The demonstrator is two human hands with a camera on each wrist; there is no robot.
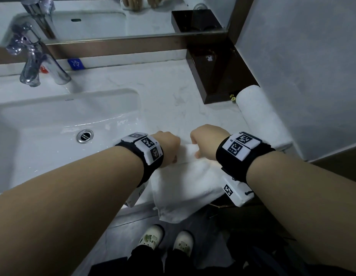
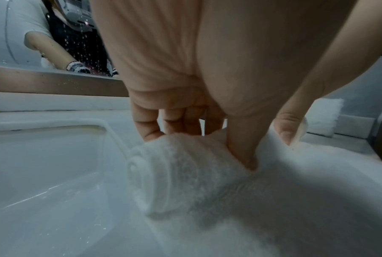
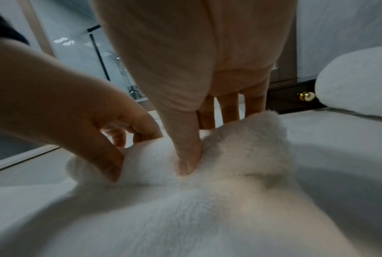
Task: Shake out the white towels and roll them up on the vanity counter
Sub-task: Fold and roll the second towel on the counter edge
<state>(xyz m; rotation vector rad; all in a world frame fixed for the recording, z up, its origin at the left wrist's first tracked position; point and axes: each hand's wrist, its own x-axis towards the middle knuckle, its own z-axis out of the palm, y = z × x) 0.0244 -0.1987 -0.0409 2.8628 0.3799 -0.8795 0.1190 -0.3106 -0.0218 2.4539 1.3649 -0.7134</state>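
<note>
White towel [image 1: 185, 182] lies on the marble vanity counter [image 1: 153, 92] beside the sink [image 1: 53, 124], far end partly rolled, near end hanging off the edge. Left hand [image 1: 169, 146] and right hand [image 1: 207, 140] both curl fingers over the roll, thumbs pressing in. Finished rolled towel [image 1: 260, 118] sits against the wall.

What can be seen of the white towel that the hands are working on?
The white towel is fluffy terry, lying on the vanity counter beside the sink. Its far end is wound into a tight spiral roll; the near end lies flat and hangs over the counter's front edge. The left hand and right hand both grip the roll, thumbs pressed into it.
</note>
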